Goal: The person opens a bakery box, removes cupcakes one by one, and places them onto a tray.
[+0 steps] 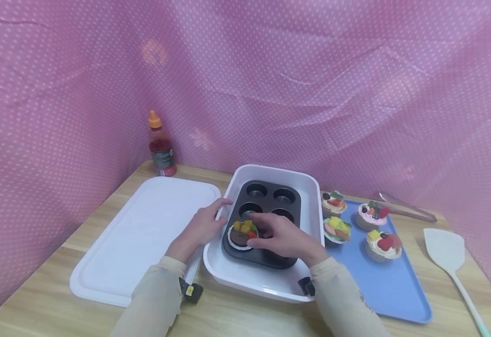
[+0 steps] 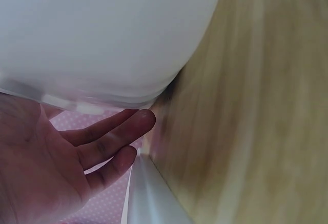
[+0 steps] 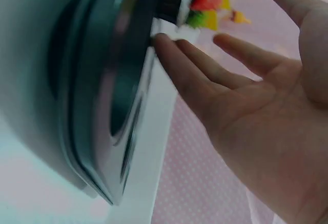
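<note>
A black muffin tin (image 1: pixel 266 263) lies inside a white tub (image 1: pixel 313 187). In its front left cup sits a cupcake (image 1: pixel 240 236) with brown frosting and yellow, red and green fruit pieces. My right hand (image 1: pixel 285 236) reaches over the tin beside this cupcake; the right wrist view shows the fingers (image 3: pixel 184 75) extended, with nothing between them and the thumb. At the tub's left rim is my left hand (image 1: pixel 203 224). Its loosely straight fingers (image 2: pixel 118 137) lie along the tub's outer wall in the left wrist view, where the tub partly hides the hand.
A blue tray (image 1: pixel 397 290) on the right bears several cupcakes (image 1: pixel 382 245) toward its back. Tongs (image 1: pixel 409 213) and a white spatula (image 1: pixel 445 248) lie beyond it. On the left are a white board (image 1: pixel 144 234) and a sauce bottle (image 1: pixel 161 150).
</note>
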Demonstrator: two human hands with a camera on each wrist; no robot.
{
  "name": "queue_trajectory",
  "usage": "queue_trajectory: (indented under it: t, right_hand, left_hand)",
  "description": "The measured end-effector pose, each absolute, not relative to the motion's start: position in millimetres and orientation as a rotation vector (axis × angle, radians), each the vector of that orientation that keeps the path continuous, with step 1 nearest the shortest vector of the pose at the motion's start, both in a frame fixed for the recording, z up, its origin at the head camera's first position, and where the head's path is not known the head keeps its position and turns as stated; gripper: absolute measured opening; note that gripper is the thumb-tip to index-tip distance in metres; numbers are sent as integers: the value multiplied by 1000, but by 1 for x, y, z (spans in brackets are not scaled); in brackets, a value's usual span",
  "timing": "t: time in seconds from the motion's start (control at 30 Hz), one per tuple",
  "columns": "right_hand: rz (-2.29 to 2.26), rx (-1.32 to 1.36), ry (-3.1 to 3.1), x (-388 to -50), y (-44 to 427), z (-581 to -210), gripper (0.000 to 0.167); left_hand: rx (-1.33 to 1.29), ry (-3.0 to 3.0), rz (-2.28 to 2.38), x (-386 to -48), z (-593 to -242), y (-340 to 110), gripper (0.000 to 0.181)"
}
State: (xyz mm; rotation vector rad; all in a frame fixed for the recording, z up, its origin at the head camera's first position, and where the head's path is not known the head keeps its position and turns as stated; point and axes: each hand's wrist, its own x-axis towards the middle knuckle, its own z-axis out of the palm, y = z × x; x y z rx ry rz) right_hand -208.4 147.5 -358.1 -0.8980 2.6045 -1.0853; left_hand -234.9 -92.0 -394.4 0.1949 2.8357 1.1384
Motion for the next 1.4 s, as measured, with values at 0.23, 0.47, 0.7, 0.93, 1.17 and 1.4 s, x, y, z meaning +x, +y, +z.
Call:
queue_trajectory:
  t: [0.23, 0.47, 0.7, 0.93, 1.17, 1.4]
  right_hand:
    - [-1097, -852, 2640, -208, 139, -363, 66]
    - [-1027, -812, 2693, -209, 135, -366, 65]
    - [-994, -770, 2701, -209, 133, -367, 74]
    - [-1023, -790, 2679, -210, 134, -368, 73]
    - [-1017, -772, 2681, -209, 134, -367, 71]
    - [-1002, -786, 2694, -209, 133, -367, 68]
  left_hand:
    - [203, 2854, 1129, -233, -393, -91, 48]
    - [196, 2851, 1125, -233, -394, -90, 47]
    - [179, 2827, 1131, -233, -394, -90, 47]
    - [167, 2820, 1136, -233, -394, -89, 47]
    - [172, 2821, 1146, -233, -393, -89, 47]
    - [168, 2812, 1149, -233, -392, -89, 47]
